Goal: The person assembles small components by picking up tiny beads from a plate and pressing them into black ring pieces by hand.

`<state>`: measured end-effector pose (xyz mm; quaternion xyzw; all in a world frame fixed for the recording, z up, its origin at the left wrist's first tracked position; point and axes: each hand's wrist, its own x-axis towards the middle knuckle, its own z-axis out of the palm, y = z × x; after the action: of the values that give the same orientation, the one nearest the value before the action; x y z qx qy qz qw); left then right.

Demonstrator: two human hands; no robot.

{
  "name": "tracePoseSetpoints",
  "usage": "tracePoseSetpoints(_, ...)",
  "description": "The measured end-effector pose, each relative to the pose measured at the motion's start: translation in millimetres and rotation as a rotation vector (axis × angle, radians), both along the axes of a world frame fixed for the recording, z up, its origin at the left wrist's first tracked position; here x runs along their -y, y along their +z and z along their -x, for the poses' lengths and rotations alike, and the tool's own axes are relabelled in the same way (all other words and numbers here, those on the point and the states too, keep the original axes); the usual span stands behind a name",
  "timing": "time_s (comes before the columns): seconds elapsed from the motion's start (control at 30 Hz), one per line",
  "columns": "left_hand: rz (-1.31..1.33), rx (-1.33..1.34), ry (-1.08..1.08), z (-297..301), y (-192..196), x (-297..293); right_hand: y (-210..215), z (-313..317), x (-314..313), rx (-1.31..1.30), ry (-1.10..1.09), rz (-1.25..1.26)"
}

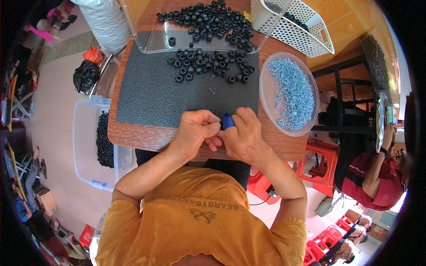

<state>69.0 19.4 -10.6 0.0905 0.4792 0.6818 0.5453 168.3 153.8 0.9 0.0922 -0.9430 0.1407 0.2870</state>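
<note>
My left hand (pixel 195 132) and my right hand (pixel 242 135) meet at the near edge of a dark grey mat (pixel 155 93). Together they pinch a small blue tool (pixel 227 121), and a small black piece is half hidden between the fingers. A loose heap of black rubber rings (pixel 208 62) lies on the far part of the mat. More black rings fill a clear tray (pixel 208 22) behind it. Two tiny metal springs (pixel 212 91) lie on the mat between the heap and my hands.
A clear oval dish (pixel 267 104) with small silvery-blue springs stands at the right. A white lattice basket (pixel 297 26) sits at the back right. A clear bin (pixel 86 146) with black parts is on the floor at left. Another person in red (pixel 372 177) sits at right.
</note>
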Motion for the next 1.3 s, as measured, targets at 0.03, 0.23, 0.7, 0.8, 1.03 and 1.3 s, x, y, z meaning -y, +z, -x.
tracePoseSetpoints(0.03,0.021,-0.013,0.009,-0.6,0.3,-0.4,0.6,0.5,-0.8,0.008,0.032,-0.031)
tracePoseSetpoints(0.23,0.087,-0.053,-0.033,-0.4,0.0,-0.3,7.3,1.0,-6.0,0.091,0.134,-0.144)
tracePoseSetpoints(0.7,0.029,-0.065,-0.157,9.2,7.9,-0.7,1.8,1.7,-11.9,-0.029,0.05,0.123)
tracePoseSetpoints(0.8,0.006,-0.156,-0.15,5.5,3.5,0.3,-0.2,3.1,-12.4,-0.051,0.048,0.115)
tracePoseSetpoints(1.03,0.009,-0.277,-0.117,-0.5,2.9,-1.7,-5.0,4.8,-13.9,-0.084,0.098,0.101)
tracePoseSetpoints(1.3,0.019,-0.317,-0.139,0.5,3.6,1.1,-5.4,8.2,-10.8,-0.135,0.132,0.107)
